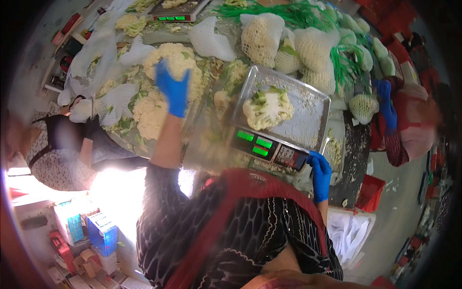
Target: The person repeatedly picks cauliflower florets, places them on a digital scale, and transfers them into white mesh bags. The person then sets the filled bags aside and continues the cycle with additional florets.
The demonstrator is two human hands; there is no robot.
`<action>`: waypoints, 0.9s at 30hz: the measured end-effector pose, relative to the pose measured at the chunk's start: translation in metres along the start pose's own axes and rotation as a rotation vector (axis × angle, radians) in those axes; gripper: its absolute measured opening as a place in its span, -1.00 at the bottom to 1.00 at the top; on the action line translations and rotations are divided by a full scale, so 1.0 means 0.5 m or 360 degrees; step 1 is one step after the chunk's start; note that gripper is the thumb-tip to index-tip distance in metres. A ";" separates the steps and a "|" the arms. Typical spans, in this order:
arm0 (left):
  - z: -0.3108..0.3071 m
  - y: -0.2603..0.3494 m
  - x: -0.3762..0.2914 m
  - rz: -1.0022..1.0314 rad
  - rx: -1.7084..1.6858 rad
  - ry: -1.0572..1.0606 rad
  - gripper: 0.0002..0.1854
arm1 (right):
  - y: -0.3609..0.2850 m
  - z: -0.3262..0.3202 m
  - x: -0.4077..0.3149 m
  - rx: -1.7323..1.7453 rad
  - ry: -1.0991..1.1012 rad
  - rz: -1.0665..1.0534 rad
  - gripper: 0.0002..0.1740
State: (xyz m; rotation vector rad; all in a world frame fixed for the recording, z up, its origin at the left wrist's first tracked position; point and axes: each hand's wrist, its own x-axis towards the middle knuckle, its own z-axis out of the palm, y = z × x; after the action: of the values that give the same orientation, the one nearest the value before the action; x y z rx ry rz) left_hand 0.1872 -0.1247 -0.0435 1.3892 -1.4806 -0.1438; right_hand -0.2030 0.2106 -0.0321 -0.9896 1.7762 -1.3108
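My left hand (174,88), in a blue glove and blurred, is over a large cauliflower head (182,59) with fingers spread and nothing held. Another cauliflower (151,113) lies just below it. My right hand (320,171), also blue-gloved, has curled fingers at the near right corner of a digital scale (258,144). A thin shiny strip (326,142) stands out by those fingers; whether I grip it is unclear. On the scale's metal pan (306,108) rests a cauliflower piece (269,108), cut stem side up, among crumbs.
Cauliflowers in white foam nets (261,39) pile up behind the scale, beside green netting (346,68). Loose foam nets (211,38) lie around. A second scale (178,12) stands at the back. Co-workers stand left (61,151) and right (411,115). A red crate (371,193) is on the floor.
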 end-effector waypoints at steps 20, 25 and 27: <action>0.104 -0.049 -0.150 -0.0623 -0.0579 -0.1384 -0.63 | 0.000 0.046 -0.051 -0.0208 -0.0320 -0.0040 -0.75; 0.031 -0.081 -0.174 -0.0456 -0.0453 -0.1264 -0.58 | 0.023 0.035 -0.068 -0.0175 -0.0147 0.0082 -0.75; 0.005 -0.072 -0.178 -0.0041 0.0012 -0.1222 -0.53 | 0.032 0.047 -0.059 -0.0120 -0.0213 0.0082 -0.75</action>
State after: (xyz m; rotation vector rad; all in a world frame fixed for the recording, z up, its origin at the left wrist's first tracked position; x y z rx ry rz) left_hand 0.1886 -0.0678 -0.1209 1.4296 -2.0761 -0.7545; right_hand -0.1718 0.2296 -0.0501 -1.0412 1.7480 -1.1270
